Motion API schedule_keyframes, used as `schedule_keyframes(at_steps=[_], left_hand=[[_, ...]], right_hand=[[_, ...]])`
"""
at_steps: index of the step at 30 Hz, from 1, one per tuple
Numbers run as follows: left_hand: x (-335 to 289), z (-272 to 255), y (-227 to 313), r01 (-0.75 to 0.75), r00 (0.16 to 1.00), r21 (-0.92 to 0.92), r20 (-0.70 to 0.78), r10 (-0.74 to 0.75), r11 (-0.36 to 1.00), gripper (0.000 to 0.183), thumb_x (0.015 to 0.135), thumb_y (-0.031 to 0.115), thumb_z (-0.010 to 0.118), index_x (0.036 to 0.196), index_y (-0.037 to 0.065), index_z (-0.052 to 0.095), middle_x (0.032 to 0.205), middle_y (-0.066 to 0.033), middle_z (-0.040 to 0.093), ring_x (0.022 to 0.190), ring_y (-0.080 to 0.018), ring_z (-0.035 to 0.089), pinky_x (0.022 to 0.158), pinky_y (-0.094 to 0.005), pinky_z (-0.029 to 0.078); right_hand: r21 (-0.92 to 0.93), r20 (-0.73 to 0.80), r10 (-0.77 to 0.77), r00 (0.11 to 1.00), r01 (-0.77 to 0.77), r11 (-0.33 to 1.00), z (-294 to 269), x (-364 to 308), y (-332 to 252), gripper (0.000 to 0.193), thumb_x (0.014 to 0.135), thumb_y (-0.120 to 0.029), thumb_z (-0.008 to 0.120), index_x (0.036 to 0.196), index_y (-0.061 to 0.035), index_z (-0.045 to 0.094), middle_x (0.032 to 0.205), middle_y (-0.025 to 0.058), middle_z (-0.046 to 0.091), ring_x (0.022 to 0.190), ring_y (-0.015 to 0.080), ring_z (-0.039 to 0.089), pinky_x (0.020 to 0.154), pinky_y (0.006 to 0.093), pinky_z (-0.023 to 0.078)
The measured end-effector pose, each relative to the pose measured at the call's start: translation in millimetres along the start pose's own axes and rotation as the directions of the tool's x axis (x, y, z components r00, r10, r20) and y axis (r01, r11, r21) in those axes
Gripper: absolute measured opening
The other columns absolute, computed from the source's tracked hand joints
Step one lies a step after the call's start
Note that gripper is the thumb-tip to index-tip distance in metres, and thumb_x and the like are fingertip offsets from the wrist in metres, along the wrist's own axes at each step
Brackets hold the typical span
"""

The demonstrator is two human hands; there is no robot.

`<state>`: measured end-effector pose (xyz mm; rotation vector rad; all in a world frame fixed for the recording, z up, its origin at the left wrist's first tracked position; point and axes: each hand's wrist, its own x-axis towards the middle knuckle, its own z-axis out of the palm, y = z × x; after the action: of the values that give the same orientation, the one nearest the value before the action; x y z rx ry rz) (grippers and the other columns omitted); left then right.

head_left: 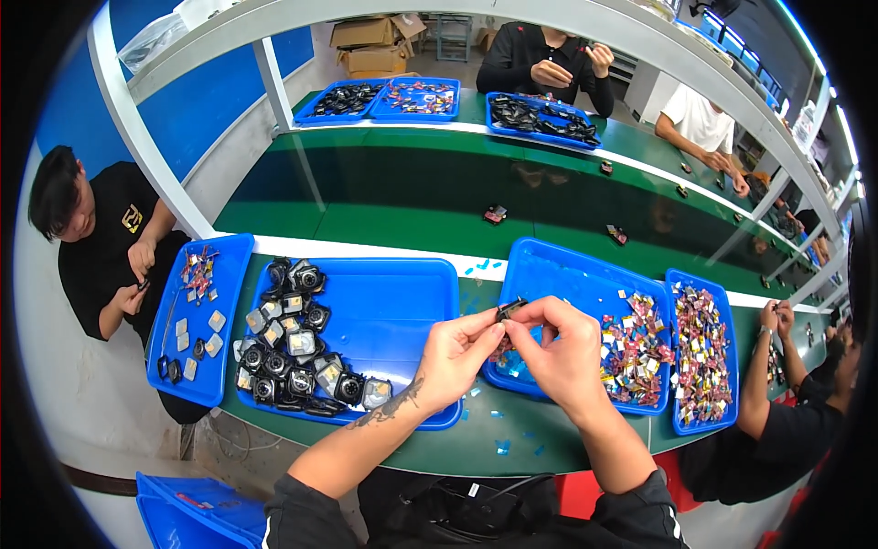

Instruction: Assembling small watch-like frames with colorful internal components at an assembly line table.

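Above the gap between two blue trays, my left hand (457, 355) and my right hand (560, 352) meet, fingertips pinched together on a small black casing (512, 308). A bit of reddish part shows below it, mostly covered by my fingers. To the left, a blue tray (393, 284) holds a heap of black watch-like casings (297, 343), some with pale square faces and some with round dark backs. Under and beyond my right hand, another blue tray (567, 265) contains small red, yellow and silver electronic parts (636, 352) and scraps of blue film.
A narrow blue tray (718, 416) full of similar parts stands at the right. At the left, a co-worker (110, 238) handles something beside another tray (206, 380). Scattered pieces lie on the green conveyor belt (384, 192). Across it, a person (549, 64) works behind more trays.
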<state>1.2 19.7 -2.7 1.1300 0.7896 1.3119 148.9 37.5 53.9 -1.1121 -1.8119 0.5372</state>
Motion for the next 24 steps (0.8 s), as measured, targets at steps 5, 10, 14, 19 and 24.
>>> schedule_keyframes(at_steps=[5, 10, 14, 19, 24], left_hand=[[1, -12, 8, 0.078, 0.996, -0.072, 0.040, -0.075, 0.994, 0.030, 0.097, 0.011, 0.055, 0.124, -0.003, 0.059, 0.093, -0.0011, 0.065, 0.083, -0.0046, 0.056, 0.072, -0.0205, 0.047], [-7, -5, 17, 0.069, 0.995, -0.205, -0.055, -0.082, 0.976, 0.035, 0.090, 0.011, 0.066, 0.120, -0.005, 0.058, 0.098, -0.0122, 0.069, 0.086, -0.0135, 0.065, 0.079, -0.0265, 0.053], [10, 12, -19, 0.114, 0.992, -0.401, 0.092, -0.084, 0.909, 0.025, 0.093, 0.021, 0.063, 0.108, 0.000, 0.062, 0.093, -0.0051, 0.066, 0.082, -0.0087, 0.063, 0.071, -0.0235, 0.052], [-5, 2, 4, 0.118, 0.986, -0.367, -0.068, -0.154, 0.923, 0.027, 0.092, 0.019, 0.064, 0.110, 0.000, 0.060, 0.092, -0.0086, 0.067, 0.081, -0.0108, 0.064, 0.070, -0.0245, 0.053], [-6, -4, 13, 0.077, 0.981, -0.309, -0.144, -0.127, 0.948, 0.023, 0.093, 0.009, 0.061, 0.112, -0.001, 0.054, 0.101, -0.0113, 0.065, 0.095, -0.0173, 0.065, 0.082, -0.0299, 0.056]], right_hand=[[-0.076, 0.023, 0.016, 1.000, -0.014, 0.997, 2, 5, 2, 0.024, 0.068, -0.004, 0.079, 0.069, -0.0033, 0.055, 0.061, 0.0040, 0.047, 0.053, 0.0156, 0.043, 0.050, 0.0294, 0.037], [-0.098, -0.080, -0.366, 0.927, 0.358, 0.929, 6, -8, 2, 0.024, 0.069, -0.002, 0.077, 0.075, -0.0019, 0.053, 0.070, 0.0085, 0.052, 0.064, 0.0238, 0.049, 0.059, 0.0335, 0.040], [-0.077, 0.068, -0.266, 0.962, 0.271, 0.960, -16, -36, 12, 0.040, 0.067, -0.006, 0.077, 0.099, -0.0011, 0.053, 0.092, 0.0102, 0.051, 0.081, 0.0243, 0.048, 0.070, 0.0330, 0.041], [-0.351, 0.069, -0.440, 0.895, 0.435, 0.829, 9, -35, 1, 0.057, 0.058, -0.013, 0.087, 0.107, -0.0041, 0.058, 0.100, 0.0143, 0.060, 0.089, 0.0337, 0.058, 0.076, 0.0415, 0.048], [-0.221, 0.027, -0.382, 0.924, 0.378, 0.899, 7, -24, 5, 0.021, 0.072, 0.004, 0.071, 0.090, -0.0014, 0.061, 0.082, 0.0108, 0.064, 0.074, 0.0237, 0.063, 0.065, 0.0337, 0.052]])
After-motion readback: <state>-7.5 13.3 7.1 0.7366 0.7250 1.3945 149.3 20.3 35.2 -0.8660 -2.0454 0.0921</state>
